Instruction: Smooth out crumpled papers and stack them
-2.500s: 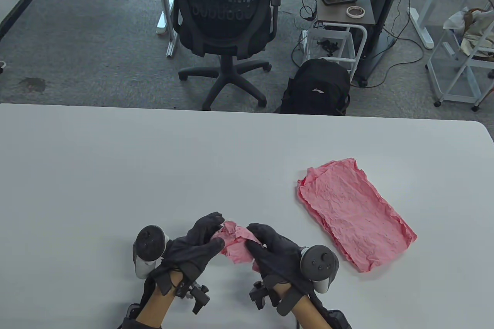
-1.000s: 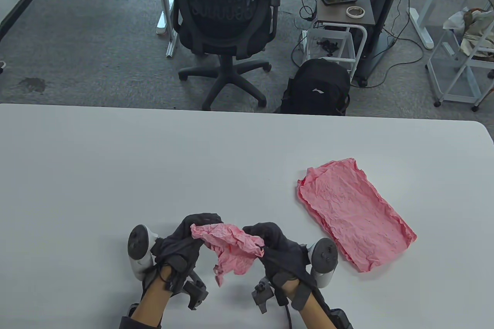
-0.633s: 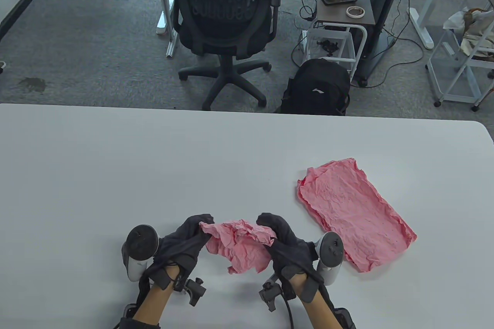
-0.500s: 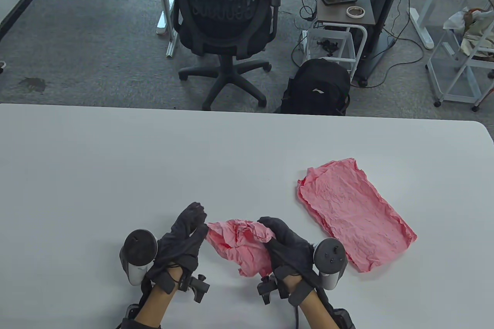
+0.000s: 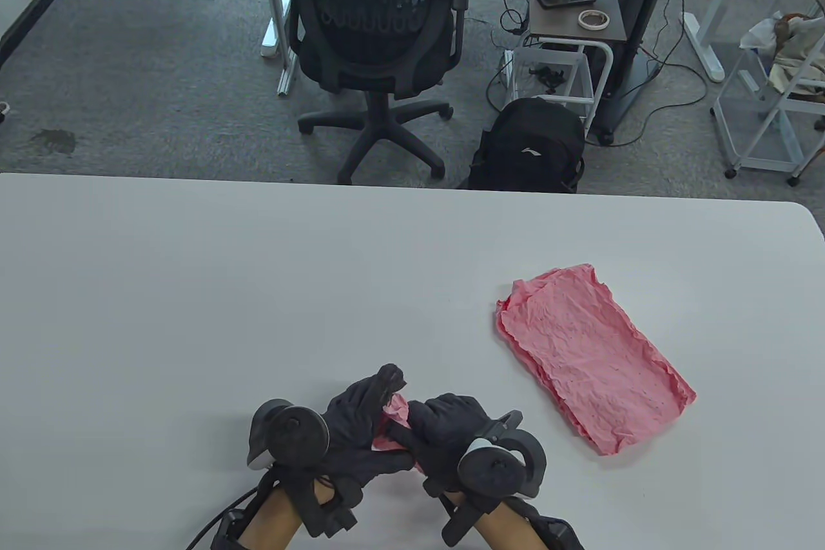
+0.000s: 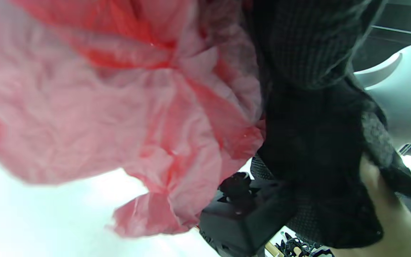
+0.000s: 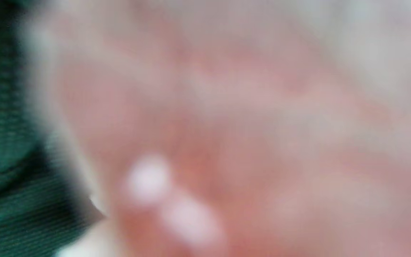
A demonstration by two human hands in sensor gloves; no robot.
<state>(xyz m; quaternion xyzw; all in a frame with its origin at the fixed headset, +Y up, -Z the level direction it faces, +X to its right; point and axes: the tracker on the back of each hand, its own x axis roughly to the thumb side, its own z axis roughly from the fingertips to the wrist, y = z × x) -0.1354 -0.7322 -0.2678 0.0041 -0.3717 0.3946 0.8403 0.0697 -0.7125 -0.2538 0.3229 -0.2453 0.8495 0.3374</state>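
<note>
A crumpled pink paper (image 5: 392,422) is held between both gloved hands near the table's front edge, mostly hidden by them. My left hand (image 5: 367,421) and my right hand (image 5: 435,434) both grip it, close together. In the left wrist view the pink paper (image 6: 120,107) fills the frame with the right glove beside it. The right wrist view is a pink blur of the paper (image 7: 244,135). A flattened pink sheet (image 5: 590,353) lies on the table to the right.
The white table (image 5: 258,285) stretches wide to the left and back. Beyond its far edge stand an office chair (image 5: 374,28), a black backpack (image 5: 528,147) and a small side table (image 5: 573,8).
The hands have come together and turned inward, bunching the partly opened paper between them. The left hand has taken hold of it again. The flattened sheet has not moved.
</note>
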